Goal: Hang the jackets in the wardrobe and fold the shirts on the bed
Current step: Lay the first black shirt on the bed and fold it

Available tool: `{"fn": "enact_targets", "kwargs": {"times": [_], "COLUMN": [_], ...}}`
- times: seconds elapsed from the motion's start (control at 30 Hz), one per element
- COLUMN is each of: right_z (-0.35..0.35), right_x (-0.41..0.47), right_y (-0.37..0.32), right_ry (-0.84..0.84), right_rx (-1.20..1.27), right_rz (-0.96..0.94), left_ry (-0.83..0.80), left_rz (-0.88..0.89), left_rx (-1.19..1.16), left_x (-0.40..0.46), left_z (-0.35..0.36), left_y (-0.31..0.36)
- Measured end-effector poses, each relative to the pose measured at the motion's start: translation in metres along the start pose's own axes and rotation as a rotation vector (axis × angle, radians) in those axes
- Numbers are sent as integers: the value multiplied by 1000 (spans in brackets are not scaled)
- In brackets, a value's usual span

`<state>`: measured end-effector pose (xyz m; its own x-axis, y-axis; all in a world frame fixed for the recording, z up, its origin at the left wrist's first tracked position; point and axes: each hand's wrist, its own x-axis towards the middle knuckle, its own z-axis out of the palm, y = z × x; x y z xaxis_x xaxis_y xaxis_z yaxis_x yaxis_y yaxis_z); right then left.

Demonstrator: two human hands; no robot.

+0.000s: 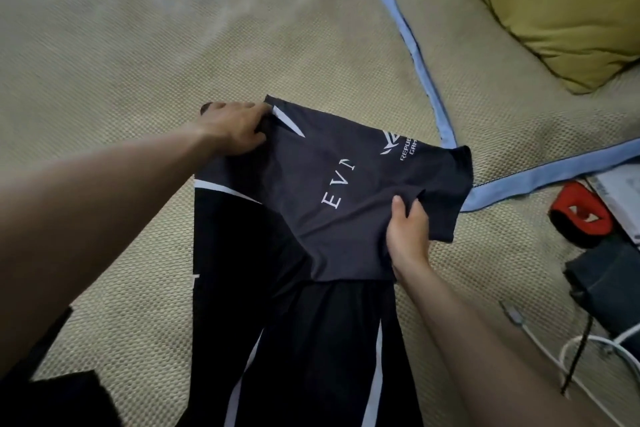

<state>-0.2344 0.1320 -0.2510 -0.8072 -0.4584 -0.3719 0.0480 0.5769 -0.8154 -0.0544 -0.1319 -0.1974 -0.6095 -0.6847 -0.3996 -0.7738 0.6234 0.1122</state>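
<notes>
Here I read white letters on the dark shirt (322, 191): "EV" and part of a third letter running up the middle of the frame, and further right an angular logo above the cut-off words "REPUB" and "GAM".

My left hand (232, 128), left of centre, grips the shirt's upper left corner; its fingers (249, 109) are curled over the cloth, thumb underneath against it. My right hand (408, 232), right of centre, pinches the shirt's right edge, thumb on top and the other fingers tucked behind the fabric.

The shirt lies on the bed (138, 80) in the middle and lower middle of the frame. Its upper part is charcoal grey and folded over, with a short sleeve sticking out to the right. Below it the cloth is black with white stripes running down toward the bottom edge.

The bed cover is beige with a woven texture and a light blue trim (415, 55) crossing the upper right. A yellow-green pillow (561, 3) sits in the upper right corner. At the right edge lie a red and black object (581, 215) and white cables (595, 347).
</notes>
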Motion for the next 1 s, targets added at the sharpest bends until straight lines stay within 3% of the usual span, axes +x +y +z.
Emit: {"fn": "enact_targets", "kwargs": {"times": [0.2,0.27,0.47,0.6,0.73,0.83,1.0], "right_z": [-5,-11,-43,-80,-94,-90,-88], "right_x": [4,10,32,69,90,83,67], "right_y": [0,0,-18,-31,-13,-5,12], "right_ry": [-54,-47,-36,48,117,110,130], "right_rx": [85,127,117,77,-68,-112,-108], "right_rz": [-59,-75,-184,-226,-171,-172,-156], "left_ry": [-50,-77,-85,50,173,200,447], "left_rz": [-105,-106,-74,-33,-50,-54,-6], "left_rx": [290,285,-518,-705,-589,-339,-120], "left_x": [22,26,31,38,51,52,25], "left_z": [-11,-15,-36,-42,-21,0,18], "left_y": [0,-7,-12,-1,20,30,42]}}
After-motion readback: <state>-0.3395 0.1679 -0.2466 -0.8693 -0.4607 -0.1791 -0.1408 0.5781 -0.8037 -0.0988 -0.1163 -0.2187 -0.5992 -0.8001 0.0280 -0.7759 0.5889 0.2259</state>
